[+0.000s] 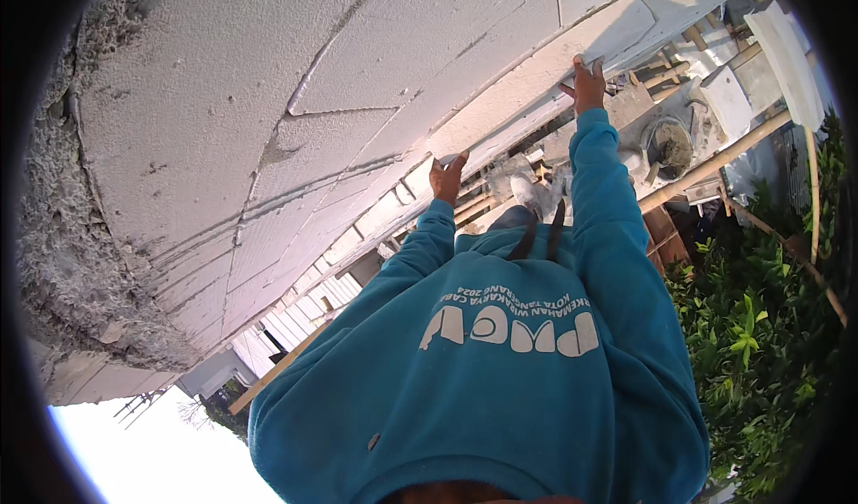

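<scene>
My left hand point(446, 179) rests against the edge of a pale wall block point(509, 91), its thumb and fingers apart. Farther up and to the right, my right hand point(586, 85) reaches to the same row of blocks with its fingers spread, the tips at the block's edge. Neither hand is wrapped round anything that I can see. Both arms are stretched out in teal sleeves. The large light-grey block wall point(206, 93) rises beyond my hands, with thin joints and some grooves in its face.
To the right, a bucket point(668, 145) with grey material stands on a cluttered platform beside loose pale blocks point(728, 102). A bamboo pole point(715, 163) runs along it. Leafy bushes point(751, 325) grow below. Rough mortar point(58, 227) covers the wall's left end.
</scene>
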Demonstrator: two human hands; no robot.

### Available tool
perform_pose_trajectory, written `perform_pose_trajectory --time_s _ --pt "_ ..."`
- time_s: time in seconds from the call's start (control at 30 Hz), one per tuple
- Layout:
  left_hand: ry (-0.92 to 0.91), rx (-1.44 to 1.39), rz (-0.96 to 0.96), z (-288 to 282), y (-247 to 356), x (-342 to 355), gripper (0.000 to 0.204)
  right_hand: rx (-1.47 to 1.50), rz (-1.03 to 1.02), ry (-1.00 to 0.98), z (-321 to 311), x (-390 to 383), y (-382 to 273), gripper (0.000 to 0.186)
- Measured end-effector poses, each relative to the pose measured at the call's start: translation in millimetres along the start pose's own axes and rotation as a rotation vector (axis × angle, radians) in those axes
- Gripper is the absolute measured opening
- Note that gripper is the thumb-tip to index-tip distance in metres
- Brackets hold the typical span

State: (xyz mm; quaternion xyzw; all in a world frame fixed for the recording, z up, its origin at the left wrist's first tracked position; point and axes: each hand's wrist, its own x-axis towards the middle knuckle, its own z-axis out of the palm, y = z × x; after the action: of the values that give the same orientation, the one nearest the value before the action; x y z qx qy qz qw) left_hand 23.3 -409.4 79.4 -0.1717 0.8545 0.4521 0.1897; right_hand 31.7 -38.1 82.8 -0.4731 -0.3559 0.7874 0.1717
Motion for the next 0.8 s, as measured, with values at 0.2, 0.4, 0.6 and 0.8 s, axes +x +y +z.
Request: perform_pose_trajectory --time_s 0.2,0.4,0.6,0.8 --pt "-0.072 0.075 0.003 -8 20 -6 0.05 0.012 0.028 -0.066 -16 6 2 0.09" --pt "-0.093 -0.019 0.039 -11 34 -12 0.053 0.003 0.078 -0.073 -25 10 3 0.089" --pt "-0.105 0.002 -0.041 -12 34 -8 0.055 -0.022 0.058 -0.011 -13 2 -4 0.087" --pt "-0.235 -0.141 -0.077 -11 33 0 0.053 -0.033 0.035 0.081 -3 -4 -6 0.081"
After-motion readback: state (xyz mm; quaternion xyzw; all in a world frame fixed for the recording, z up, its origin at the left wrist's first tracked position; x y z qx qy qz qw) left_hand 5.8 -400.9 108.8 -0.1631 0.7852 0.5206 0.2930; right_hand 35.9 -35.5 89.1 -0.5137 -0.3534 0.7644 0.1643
